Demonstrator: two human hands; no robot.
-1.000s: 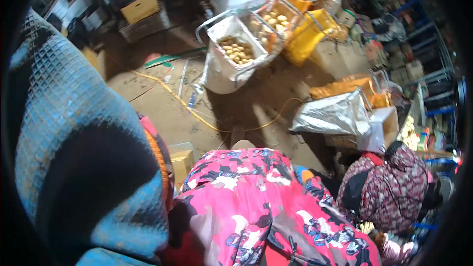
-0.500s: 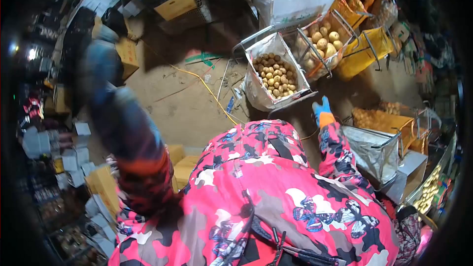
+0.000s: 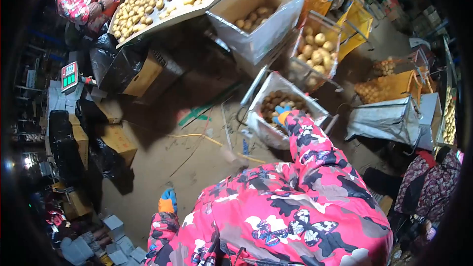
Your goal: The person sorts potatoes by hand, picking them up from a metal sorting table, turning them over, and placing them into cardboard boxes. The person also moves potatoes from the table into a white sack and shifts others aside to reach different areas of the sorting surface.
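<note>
My left hand [image 3: 167, 201], in a blue and orange glove, hangs low at my left side, away from any object. Its blue fingers point forward, with nothing visible in them. My right hand [image 3: 282, 114], gloved the same way, reaches into a white sack [image 3: 271, 137] held open on a metal frame. The fingers are apart over the small potatoes [image 3: 297, 102] inside, and some fingertips are hard to make out. Just beyond, larger potatoes [image 3: 315, 54] fill a clear bag. A tall silvery box [image 3: 241, 44] next to it holds more potatoes.
A sorting table [image 3: 167, 22] covered with potatoes stands at the far side, with a person [image 3: 81, 0] at its left end. Cartons [image 3: 116, 143], black bags and a scale [image 3: 70, 76] are on the left. A yellow hose [image 3: 207, 139] crosses the floor. More sacks [image 3: 384, 118] stand right.
My view has shifted, bringing the sorting table into sight. My right hand has moved from beside the white sack into it. My left arm has dropped from its raised, blurred position to my side.
</note>
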